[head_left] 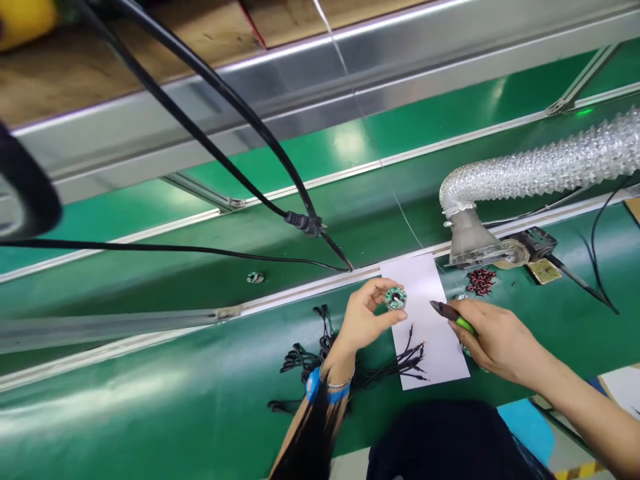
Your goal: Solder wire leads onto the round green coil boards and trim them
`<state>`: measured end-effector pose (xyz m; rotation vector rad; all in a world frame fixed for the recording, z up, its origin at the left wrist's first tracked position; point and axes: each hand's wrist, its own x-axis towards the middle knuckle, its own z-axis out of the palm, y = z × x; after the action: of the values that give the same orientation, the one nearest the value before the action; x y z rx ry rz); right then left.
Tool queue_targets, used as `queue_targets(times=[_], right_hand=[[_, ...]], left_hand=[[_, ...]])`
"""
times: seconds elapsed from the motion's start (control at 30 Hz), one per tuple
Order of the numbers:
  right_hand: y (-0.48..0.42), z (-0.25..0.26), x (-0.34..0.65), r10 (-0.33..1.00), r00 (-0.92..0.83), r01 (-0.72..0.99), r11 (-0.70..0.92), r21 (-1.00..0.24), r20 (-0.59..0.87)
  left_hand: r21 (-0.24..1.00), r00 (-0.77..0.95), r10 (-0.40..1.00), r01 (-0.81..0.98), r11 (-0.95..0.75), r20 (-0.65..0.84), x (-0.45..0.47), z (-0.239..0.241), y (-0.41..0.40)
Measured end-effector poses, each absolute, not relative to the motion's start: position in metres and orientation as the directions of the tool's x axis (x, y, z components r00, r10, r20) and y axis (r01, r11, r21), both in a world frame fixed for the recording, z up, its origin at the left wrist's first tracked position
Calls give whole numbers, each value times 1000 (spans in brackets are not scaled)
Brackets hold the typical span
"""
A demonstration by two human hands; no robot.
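Between the thumb and fingers of my left hand [367, 317] is a small round green circuit board [396, 298] with a dark centre and a pale bit in it. A blue band circles that wrist. My right hand [493, 333] is closed around pliers [467, 325] with a green handle; their dark tip points left toward the board, apart from it. Both hands are over a white paper sheet [425, 280]. Black cables [400, 365] with stripped ends lie partly on the sheet, below my left hand. More round boards are partly hidden beneath my right hand.
A silver flexible duct [540, 160] with a nozzle hangs at the right. Beside it lie a pile of small dark red parts [481, 282] and a soldering iron holder [535, 243]. Another round board [255, 277] sits beyond the rail. Thick black cables [240, 127] cross the upper left.
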<state>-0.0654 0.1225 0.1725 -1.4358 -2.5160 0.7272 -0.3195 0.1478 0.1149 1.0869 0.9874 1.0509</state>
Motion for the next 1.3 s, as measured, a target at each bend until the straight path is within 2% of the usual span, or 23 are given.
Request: queue_targets(times=[0.07,0.13,0.3,0.67,0.83,1.3], right_hand=[[131,183,-70,802,-596,754,573,-322,30],[137,191,-72,757,-645,733,651,-198,102],[141,204,-74,695,-709,691,719,-75,119],[135,210,-76,696,-715,694,718,-54,65],[134,214,-76,688,-721,686,726,-52,82],[135,219,-76,676,-736,676,736,-36,22]], left_hand=[[990,249,967,-115,80,-49,-314,129,135],[997,262,965,-74,30,-10,-312,138,127],[997,245,969,73,-33,15,-315,150,116],[981,251,967,166,-97,53,-315,163,108],[968,252,965,219,-123,65,-313,166,106],[968,278,960,226,-106,40,-314,164,105]])
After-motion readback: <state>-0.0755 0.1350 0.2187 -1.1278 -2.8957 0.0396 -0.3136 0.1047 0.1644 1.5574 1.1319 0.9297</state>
